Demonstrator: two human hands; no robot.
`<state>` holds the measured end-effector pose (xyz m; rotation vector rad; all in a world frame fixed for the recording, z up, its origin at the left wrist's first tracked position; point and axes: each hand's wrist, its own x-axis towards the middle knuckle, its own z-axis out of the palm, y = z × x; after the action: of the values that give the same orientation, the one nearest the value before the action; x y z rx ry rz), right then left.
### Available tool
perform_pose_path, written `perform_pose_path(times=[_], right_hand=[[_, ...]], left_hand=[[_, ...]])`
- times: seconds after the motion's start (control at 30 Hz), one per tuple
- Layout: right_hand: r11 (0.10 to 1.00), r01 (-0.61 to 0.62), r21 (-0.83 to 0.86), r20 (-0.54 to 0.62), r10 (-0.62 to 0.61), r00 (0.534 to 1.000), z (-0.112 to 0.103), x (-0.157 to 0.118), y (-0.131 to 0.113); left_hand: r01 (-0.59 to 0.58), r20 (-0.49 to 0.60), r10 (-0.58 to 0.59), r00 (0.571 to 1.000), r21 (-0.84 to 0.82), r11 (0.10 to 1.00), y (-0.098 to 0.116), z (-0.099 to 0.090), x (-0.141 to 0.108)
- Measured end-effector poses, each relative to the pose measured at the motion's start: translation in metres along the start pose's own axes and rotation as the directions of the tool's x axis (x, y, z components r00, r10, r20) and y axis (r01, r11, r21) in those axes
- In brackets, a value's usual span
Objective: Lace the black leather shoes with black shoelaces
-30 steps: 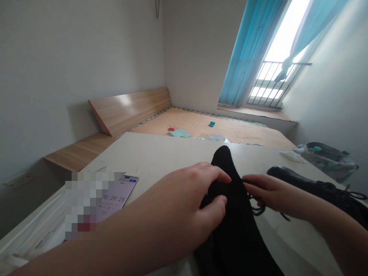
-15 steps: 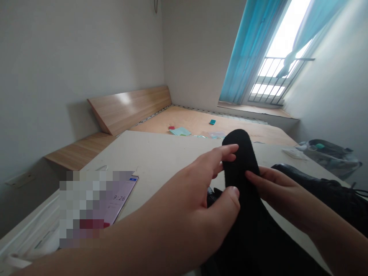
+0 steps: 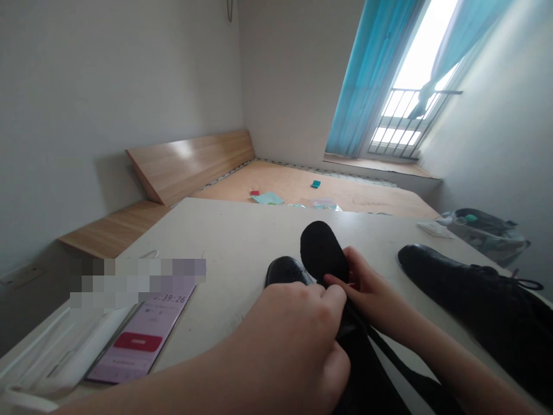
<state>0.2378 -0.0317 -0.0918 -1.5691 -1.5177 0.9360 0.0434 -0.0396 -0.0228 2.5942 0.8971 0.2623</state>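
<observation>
Beyond the table [image 3: 233, 236] and black insole [image 3: 318, 248], a bin [image 3: 496, 233] holds something green [image 3: 469, 218].

Saw a flat, matte-black strip [image 3: 317, 248], round end uppermost and tilted, lower part hidden. Saw just left of it a black shoe [image 3: 283, 268], toe glossy and rounded, pointing away over a pale tabletop [image 3: 233, 230].
</observation>
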Motion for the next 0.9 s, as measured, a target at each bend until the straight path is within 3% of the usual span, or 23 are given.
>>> perform_pose_path(times=[0.13, 0.27, 0.43, 0.63, 0.73, 0.8, 0.9], right_hand=[[1.000, 0.015, 0.024, 0.022, -0.015, 1.000, -0.003, -0.002, -0.001], [1.000, 0.013, 0.027, 0.131, -0.016, 0.991, -0.005, -0.002, -0.005], [0.999, -0.020, 0.027, 0.279, 0.012, 0.960, -0.014, -0.007, -0.018], [1.000, -0.011, -0.002, 0.492, 0.011, 0.871, -0.030, -0.015, -0.022], [0.999, 0.017, 0.027, 0.565, -0.029, 0.824, -0.035, -0.015, -0.021], [0.998, 0.058, 0.020, 0.570, -0.059, 0.820, -0.036, -0.014, -0.020], [0.996, 0.079, 0.031, 0.512, -0.084, 0.855, -0.037, -0.012, -0.021]], left_hand=[[0.009, -0.041, -0.010, 0.999, -0.032, 0.999, -0.003, -0.016, 0.000], [0.007, -0.042, -0.003, 0.999, 0.091, 0.996, -0.008, -0.022, 0.004], [-0.143, 0.052, 0.135, 0.989, 0.219, 0.965, -0.012, -0.024, 0.004], [-0.119, 0.157, 0.085, 0.984, 0.222, 0.968, -0.011, -0.032, 0.001], [-0.098, 0.150, 0.072, 0.986, 0.173, 0.980, -0.013, -0.034, -0.001], [-0.085, 0.130, 0.066, 0.989, 0.139, 0.987, -0.015, -0.035, -0.004], [-0.085, 0.146, 0.067, 0.987, 0.122, 0.989, -0.018, -0.035, -0.008]])
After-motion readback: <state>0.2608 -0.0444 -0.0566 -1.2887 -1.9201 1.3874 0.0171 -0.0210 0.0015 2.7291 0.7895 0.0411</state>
